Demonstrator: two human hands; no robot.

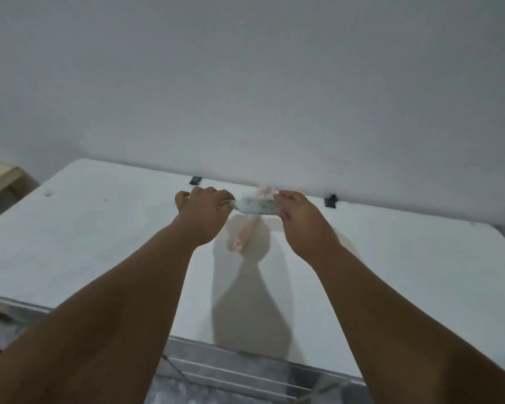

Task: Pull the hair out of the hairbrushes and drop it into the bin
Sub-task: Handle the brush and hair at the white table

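— Between the two hands, up off the table (99, 228), sits the blue brush (255, 206), bristles showing, held level out near the wall (245, 83).

— Who's got what?

— Left hand (204, 211) is closed round the handle end, fist tight. Right hand (299, 217) is at the head end, fingers curled onto the tip; whether it's pinching hair or just steadying the brush, I can't tell, it's blurred.

— Any hair in there?

— Something dark tangled among the bristles, looks like it. And just below the hands, a pink brush (242, 234) lies on the table, handle pointing back towards the person.

— So where are we in the job?

— I'd call it the pulling stage on the blue one. Pink one's waiting.

— Next move?

— Left hand needs to keep the handle firm while the right pinches the tuft low at the bristle roots and lifts clear. Then a bin is needed, and none is in view.
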